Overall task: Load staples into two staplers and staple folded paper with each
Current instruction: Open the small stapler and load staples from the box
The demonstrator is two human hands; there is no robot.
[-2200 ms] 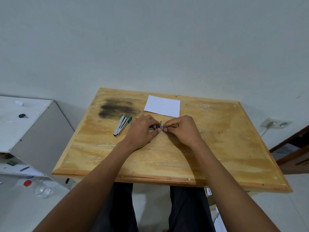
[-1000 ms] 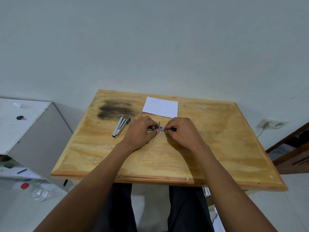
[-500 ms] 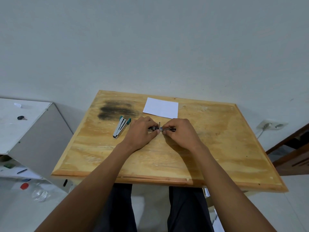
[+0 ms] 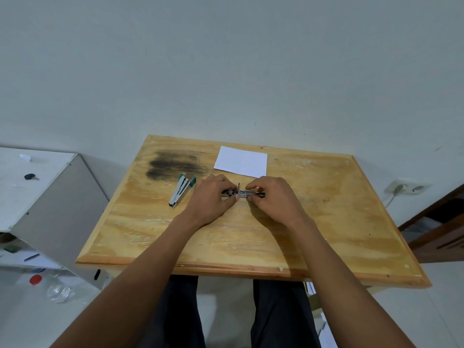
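Observation:
A small dark metal stapler (image 4: 243,193) lies opened out flat on the wooden table (image 4: 326,222) between both hands. My left hand (image 4: 213,199) pinches its left end and my right hand (image 4: 273,199) grips its right end, fingers over the staple channel. A thin part sticks up at its middle. A second stapler (image 4: 181,191), silver with green ends, lies to the left of my left hand, untouched. A white sheet of paper (image 4: 241,161) lies flat just behind the hands. Any staples are hidden by my fingers.
A dark stain (image 4: 173,163) marks the table's far left. A white cabinet (image 4: 37,187) stands left of the table with a small dark object on top. A clear bottle with a red cap (image 4: 54,288) lies on the floor. A wall socket (image 4: 405,188) is at right.
Both hands stay on the dark stapler. My right fingers have shifted slightly along its right end. The green stapler and the paper have not moved.

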